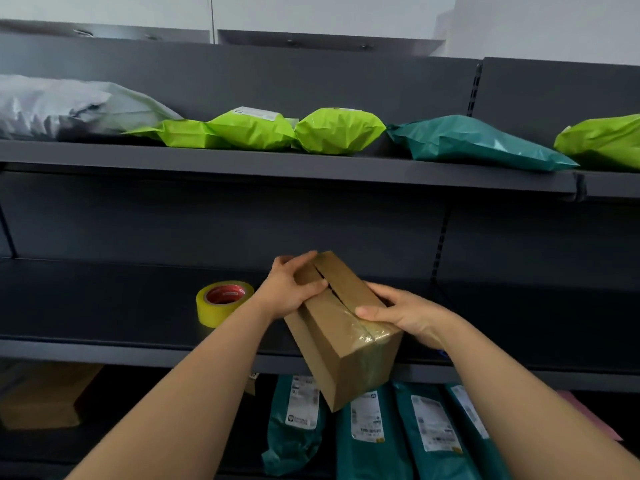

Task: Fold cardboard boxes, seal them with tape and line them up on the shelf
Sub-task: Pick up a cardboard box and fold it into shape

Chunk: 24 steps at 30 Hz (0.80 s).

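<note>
I have the box (346, 341) in both hands, tilted, above the front edge of the middle shelf (104, 306). My left hand (291, 289) grips its far end, fingers curled over the top flaps. My right hand (405, 315) holds its right side, thumb lying on top and fingers wrapped round the side. Clear tape covers the near end of the box. Further along, the top flaps stand slightly apart, and through the slit I see only dark, so I cannot tell what is inside.

Below the box, teal mailers (367, 445) with white labels stand side by side on the lower shelf, and a second brown box (45, 396) sits off to the left there.

On the middle shelf, a yellow tape roll (223, 301) lies just left of my left wrist.

The top shelf (242, 161) holds a row of sealed bags: a grey bag (69, 105), green mailers (256, 129), a teal bag (478, 143), and a green bag (602, 140) at the right edge.
</note>
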Motion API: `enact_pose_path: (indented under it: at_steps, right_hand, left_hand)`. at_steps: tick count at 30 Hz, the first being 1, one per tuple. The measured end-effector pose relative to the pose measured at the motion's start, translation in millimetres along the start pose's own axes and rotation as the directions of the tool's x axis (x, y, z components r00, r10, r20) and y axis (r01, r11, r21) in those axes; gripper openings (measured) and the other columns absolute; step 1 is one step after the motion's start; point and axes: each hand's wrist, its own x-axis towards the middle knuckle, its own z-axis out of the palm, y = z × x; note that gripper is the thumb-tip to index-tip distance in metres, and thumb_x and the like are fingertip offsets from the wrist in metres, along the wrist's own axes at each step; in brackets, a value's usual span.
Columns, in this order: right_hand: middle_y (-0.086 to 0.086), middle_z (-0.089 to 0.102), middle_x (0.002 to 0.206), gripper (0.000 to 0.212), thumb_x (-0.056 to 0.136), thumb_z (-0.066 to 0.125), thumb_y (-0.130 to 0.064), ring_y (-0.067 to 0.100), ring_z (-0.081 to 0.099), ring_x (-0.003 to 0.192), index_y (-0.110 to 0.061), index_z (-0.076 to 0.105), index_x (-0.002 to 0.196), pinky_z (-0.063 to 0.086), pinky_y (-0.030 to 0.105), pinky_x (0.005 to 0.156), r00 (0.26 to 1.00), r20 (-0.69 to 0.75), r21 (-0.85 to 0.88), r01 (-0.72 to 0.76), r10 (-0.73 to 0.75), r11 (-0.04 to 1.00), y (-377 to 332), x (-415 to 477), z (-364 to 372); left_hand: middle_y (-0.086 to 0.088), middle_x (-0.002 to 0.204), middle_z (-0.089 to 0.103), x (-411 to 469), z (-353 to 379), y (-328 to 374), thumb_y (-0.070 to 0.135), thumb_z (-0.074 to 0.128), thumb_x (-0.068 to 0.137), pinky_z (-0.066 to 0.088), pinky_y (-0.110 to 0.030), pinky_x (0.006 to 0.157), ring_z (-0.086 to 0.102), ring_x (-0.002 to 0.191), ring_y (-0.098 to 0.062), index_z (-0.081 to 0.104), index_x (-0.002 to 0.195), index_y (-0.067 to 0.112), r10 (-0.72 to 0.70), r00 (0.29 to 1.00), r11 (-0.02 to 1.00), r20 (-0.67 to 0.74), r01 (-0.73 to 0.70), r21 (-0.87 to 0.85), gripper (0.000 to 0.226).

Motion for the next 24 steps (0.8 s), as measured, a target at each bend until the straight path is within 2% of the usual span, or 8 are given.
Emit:
enact_pose_path:
  at_steps: [4, 6, 8, 11, 14, 16, 19, 24]
  right_hand:
    - [0.003, 0.068, 0.104, 0.048, 0.070, 0.085, -0.029, 0.011, 0.066, 0.087, -0.023, 0.065, 0.114, 0.050, 0.013, 0.065, 0.966, -0.254, -0.070, 0.038, -0.055, 0.997, -8.3, 8.8, 0.7]
    - [0.002, 0.069, 0.094, 0.027, 0.073, 0.083, -0.022, 0.013, 0.064, 0.082, -0.015, 0.068, 0.094, 0.050, 0.017, 0.065, 0.886, -0.420, -0.190, 0.127, -0.197, 0.974, -10.7, 11.7, 1.1]
    - [-0.003, 0.069, 0.090, 0.018, 0.077, 0.080, -0.027, 0.012, 0.063, 0.085, -0.015, 0.071, 0.087, 0.048, 0.022, 0.071, 0.842, -0.455, -0.319, 0.150, -0.290, 0.936, -15.8, 10.3, 4.6]
    - [-0.012, 0.058, 0.111, 0.051, 0.068, 0.077, -0.057, 0.007, 0.055, 0.103, -0.023, 0.070, 0.106, 0.044, 0.020, 0.076, 0.906, -0.376, -0.395, 0.031, -0.193, 0.918, -21.1, 4.6, 12.9]
    - [-0.013, 0.042, 0.140, 0.101, 0.041, 0.076, -0.077, 0.012, 0.038, 0.130, -0.031, 0.058, 0.130, 0.038, 0.032, 0.105, 0.945, -0.315, -0.488, -0.082, -0.088, 0.869, -21.5, 1.6, 14.8]
    - [-0.011, 0.031, 0.150, 0.100, 0.048, 0.080, -0.069, 0.015, 0.029, 0.139, -0.031, 0.052, 0.137, 0.028, 0.035, 0.115, 0.952, -0.299, -0.478, -0.091, -0.064, 0.874, -21.7, 1.5, 14.2]
    - [-0.007, 0.021, 0.156, 0.083, 0.069, 0.082, -0.044, 0.016, 0.023, 0.143, -0.026, 0.046, 0.142, 0.023, 0.028, 0.113, 0.965, -0.260, -0.436, -0.092, -0.028, 0.895, -22.1, 0.9, 6.3]
    - [-0.006, 0.015, 0.159, 0.083, 0.079, 0.078, -0.032, 0.016, 0.017, 0.145, -0.023, 0.035, 0.149, 0.019, 0.028, 0.115, 0.969, -0.246, -0.509, -0.142, 0.015, 0.849, -17.3, 8.9, -9.5]
  left_hand:
    - [-0.006, 0.143, 0.025, 18.8, -3.9, -7.6, 0.051, 0.062, 0.089, 0.030, -0.041, 0.115, 0.031, 0.135, -0.033, 0.046, 0.137, 0.048, -0.038, 0.999, 0.998, 0.018, 0.037, 0.049, 0.052]
    - [-0.010, 0.145, 0.028, 26.3, -3.8, -8.8, 0.052, 0.055, 0.092, 0.027, -0.041, 0.115, 0.028, 0.136, -0.034, 0.043, 0.141, 0.045, -0.069, 0.998, 0.989, 0.000, 0.069, 0.128, 0.051]
    - [-0.013, 0.144, 0.028, 30.5, -2.4, -8.1, 0.052, 0.052, 0.093, 0.028, -0.039, 0.112, 0.029, 0.134, -0.036, 0.041, 0.144, 0.041, -0.093, 0.995, 0.983, -0.042, 0.099, 0.156, 0.053]
    - [-0.013, 0.144, 0.027, 31.6, 1.8, -7.5, 0.054, 0.054, 0.091, 0.032, -0.039, 0.107, 0.031, 0.132, -0.037, 0.041, 0.145, 0.039, -0.113, 0.990, 0.983, -0.089, 0.124, 0.136, 0.057]
    - [-0.012, 0.146, 0.025, 29.6, 4.8, -6.7, 0.055, 0.054, 0.091, 0.034, -0.039, 0.103, 0.030, 0.131, -0.037, 0.040, 0.146, 0.037, -0.129, 0.984, 0.982, -0.126, 0.145, 0.119, 0.059]
    - [-0.011, 0.146, 0.025, 27.8, 4.8, -7.6, 0.055, 0.052, 0.092, 0.034, -0.039, 0.101, 0.031, 0.130, -0.037, 0.040, 0.146, 0.037, -0.130, 0.982, 0.983, -0.140, 0.146, 0.113, 0.059]
    - [-0.009, 0.147, 0.026, 23.3, 4.0, -12.6, 0.052, 0.049, 0.094, 0.033, -0.040, 0.103, 0.029, 0.132, -0.038, 0.041, 0.146, 0.037, -0.116, 0.983, 0.990, -0.140, 0.125, 0.059, 0.054]
    - [-0.002, 0.149, 0.041, 21.6, 3.1, -20.0, 0.047, 0.050, 0.094, 0.040, -0.045, 0.107, 0.041, 0.132, -0.031, 0.049, 0.141, 0.034, -0.094, 0.986, 0.995, -0.137, 0.090, -0.034, 0.048]
